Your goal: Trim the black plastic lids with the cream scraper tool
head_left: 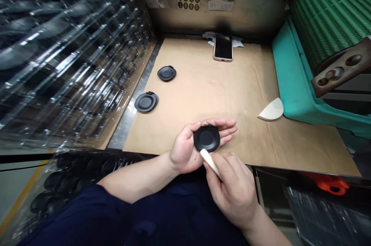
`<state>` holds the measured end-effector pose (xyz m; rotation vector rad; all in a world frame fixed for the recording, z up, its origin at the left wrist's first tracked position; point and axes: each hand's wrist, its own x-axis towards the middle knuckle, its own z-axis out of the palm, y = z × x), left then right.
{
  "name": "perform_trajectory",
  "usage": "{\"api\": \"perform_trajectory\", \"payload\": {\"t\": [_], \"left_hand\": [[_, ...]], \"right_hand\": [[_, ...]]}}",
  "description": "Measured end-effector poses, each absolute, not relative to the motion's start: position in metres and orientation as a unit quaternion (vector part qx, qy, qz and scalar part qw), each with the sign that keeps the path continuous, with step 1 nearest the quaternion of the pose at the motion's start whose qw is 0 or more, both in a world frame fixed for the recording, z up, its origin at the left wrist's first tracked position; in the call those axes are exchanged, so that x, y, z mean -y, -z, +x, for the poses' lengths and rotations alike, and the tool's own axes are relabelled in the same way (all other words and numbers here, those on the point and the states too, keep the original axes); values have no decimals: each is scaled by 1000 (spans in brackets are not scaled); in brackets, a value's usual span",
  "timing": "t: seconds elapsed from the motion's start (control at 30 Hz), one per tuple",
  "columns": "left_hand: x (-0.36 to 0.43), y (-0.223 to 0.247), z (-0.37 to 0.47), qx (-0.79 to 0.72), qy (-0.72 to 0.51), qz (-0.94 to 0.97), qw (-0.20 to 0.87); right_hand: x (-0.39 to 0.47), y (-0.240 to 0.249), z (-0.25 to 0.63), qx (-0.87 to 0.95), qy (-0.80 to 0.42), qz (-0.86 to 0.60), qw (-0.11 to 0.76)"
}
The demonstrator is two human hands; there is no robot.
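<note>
Right hand (233, 184): pinching a cream sponge (211, 164) between thumb and fingers, tip at the near edge of the black case (206, 138); can't tell if I'm pressing. Left hand (185, 153): palm up, fingers extended, case lying across them. Two more cases (166, 73) on the cardboard (208, 87), ahead and left. Phone (223, 48) at the back, half-round cream piece (271, 110) right, beside the teal bin (295, 80). Clear trays (72, 64) stacked left.

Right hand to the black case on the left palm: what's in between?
A cream pad, pinched in the right hand, its tip at the near rim of the black case; head view shows it.
</note>
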<state>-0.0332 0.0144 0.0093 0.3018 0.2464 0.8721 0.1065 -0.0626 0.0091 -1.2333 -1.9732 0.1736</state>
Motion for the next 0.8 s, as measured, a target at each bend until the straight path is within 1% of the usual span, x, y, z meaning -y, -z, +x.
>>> {"api": "perform_trajectory", "payload": {"t": [0.07,0.2,0.4,0.53,0.7,0.8], "left_hand": [[-14,-9,-32,-123,-423,152,885],[-14,-8,-31,-125,-427,161,881],[-13,-7,-31,-137,-420,181,879],[-12,-9,-33,-138,-410,198,880],[-11,-16,-34,-155,-394,222,878],[-9,-18,-34,-154,-386,253,874]], "right_hand": [[62,-10,106,782,-69,-479,393],[59,-9,106,763,-31,-508,398],[59,-12,99,792,-74,-463,391],[56,-15,95,780,-63,-477,401],[51,-19,93,791,-70,-469,386],[46,-22,92,758,-48,-498,419]]}}
